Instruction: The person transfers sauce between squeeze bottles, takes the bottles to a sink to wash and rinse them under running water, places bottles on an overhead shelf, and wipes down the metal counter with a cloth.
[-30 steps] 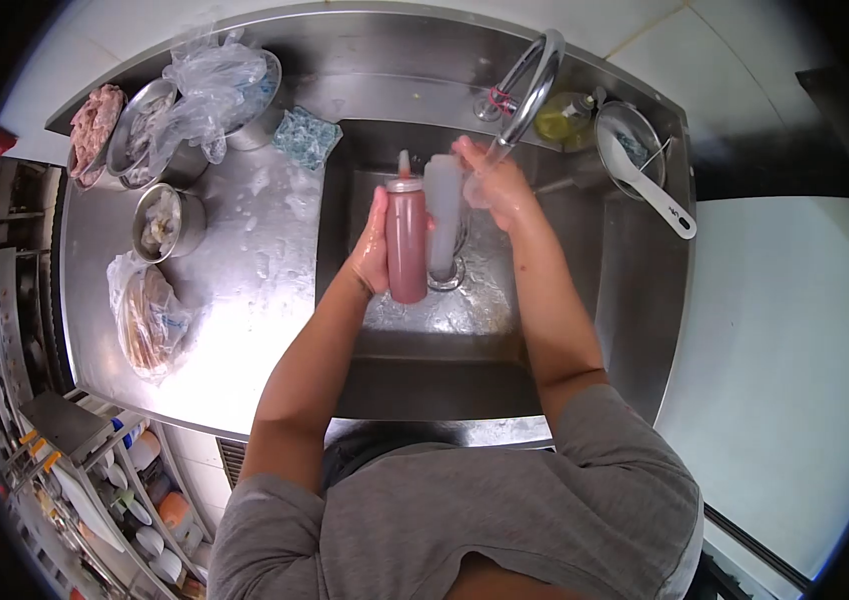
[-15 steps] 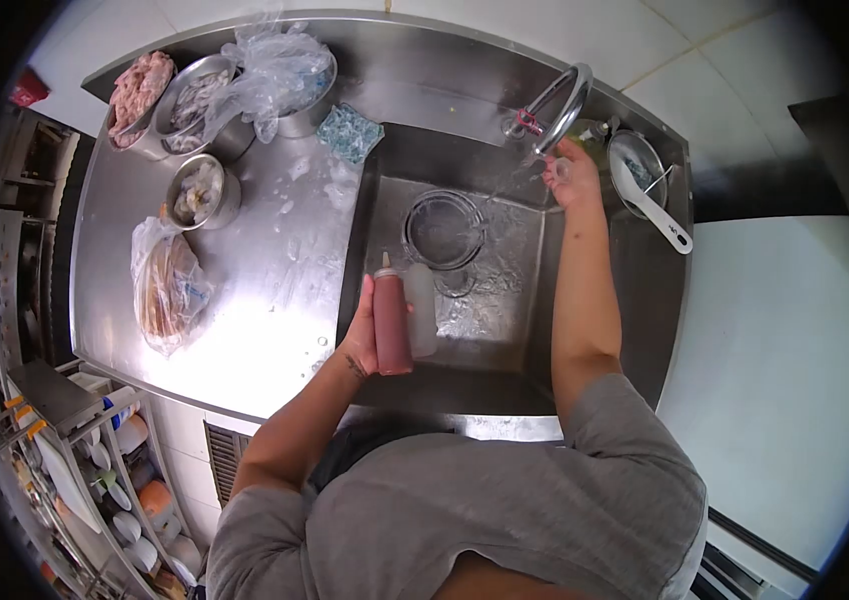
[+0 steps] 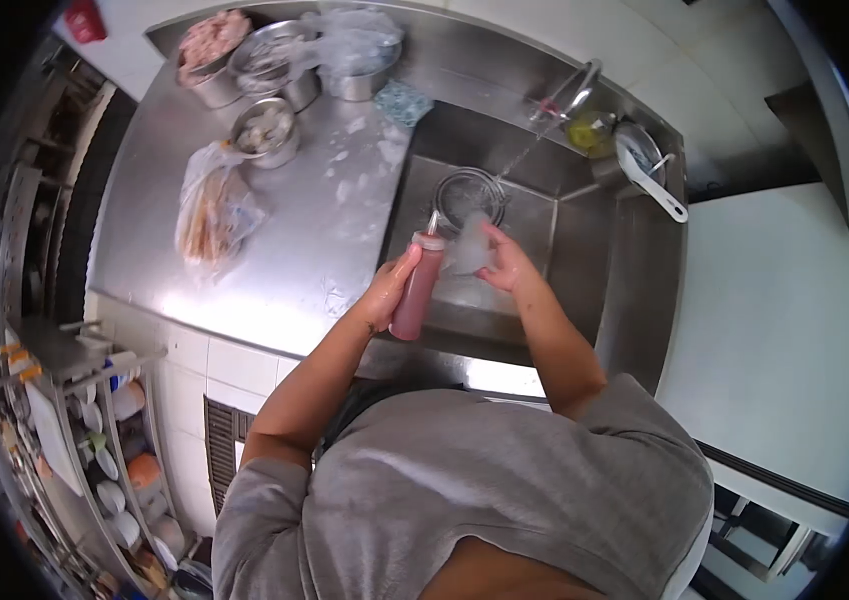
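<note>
Over a stainless steel sink (image 3: 585, 275), a person handles two bottles as water falls from the gooseneck tap (image 3: 586, 88) at the sink's far rim toward a round vessel (image 3: 471, 172) on the sink floor. The step in hand looks like work on the pair near running water; the next move seems to call for a sure hold on each, since the plastic is likely slick. The left hand (image 3: 392, 290), above the sink's near left edge, wraps the red-filled squeeze bottle (image 3: 419, 290), which tilts with its nozzle (image 3: 433, 223) away from the person. The right hand (image 3: 508, 262), above the middle of the sink, has thumb and fingers parted at the blurred translucent bottle (image 3: 470, 248), just right of the red one; how firmly it grips, one cannot tell.
</note>
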`<state>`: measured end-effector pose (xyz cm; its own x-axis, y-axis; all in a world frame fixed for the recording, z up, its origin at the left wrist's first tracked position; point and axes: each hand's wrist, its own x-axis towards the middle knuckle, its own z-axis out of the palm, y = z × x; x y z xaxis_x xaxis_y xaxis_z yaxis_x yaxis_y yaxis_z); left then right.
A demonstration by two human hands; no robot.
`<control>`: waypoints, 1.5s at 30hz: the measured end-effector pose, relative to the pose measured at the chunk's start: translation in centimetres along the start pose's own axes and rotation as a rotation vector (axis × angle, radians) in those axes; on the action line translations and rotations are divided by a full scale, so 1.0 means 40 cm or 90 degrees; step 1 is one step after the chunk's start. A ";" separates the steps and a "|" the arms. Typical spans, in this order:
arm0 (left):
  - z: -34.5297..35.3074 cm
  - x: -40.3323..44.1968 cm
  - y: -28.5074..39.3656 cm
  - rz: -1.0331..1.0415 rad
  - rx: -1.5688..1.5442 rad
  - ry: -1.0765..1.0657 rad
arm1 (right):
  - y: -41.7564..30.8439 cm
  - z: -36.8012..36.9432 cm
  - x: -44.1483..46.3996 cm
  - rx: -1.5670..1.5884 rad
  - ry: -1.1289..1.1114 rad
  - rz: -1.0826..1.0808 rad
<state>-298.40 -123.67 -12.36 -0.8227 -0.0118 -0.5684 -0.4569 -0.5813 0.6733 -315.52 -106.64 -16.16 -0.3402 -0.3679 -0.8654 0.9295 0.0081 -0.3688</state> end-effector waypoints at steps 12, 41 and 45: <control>-0.386 -0.627 -0.240 0.216 -0.013 0.484 | 0.125 0.209 0.054 -0.109 -0.366 0.196; -0.751 -1.401 -1.038 0.310 -0.546 1.245 | 1.272 1.035 0.480 -2.001 -0.572 -0.293; -0.743 -1.432 -1.206 0.157 -0.586 1.290 | 1.221 1.078 0.505 -2.103 -0.379 0.020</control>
<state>-219.17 -119.12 -26.34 0.7855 -0.3333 -0.5215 0.2989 -0.5337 0.7911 -270.83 -153.76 -37.02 -0.0079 -0.2898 -0.9571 -0.9389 -0.3273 0.1069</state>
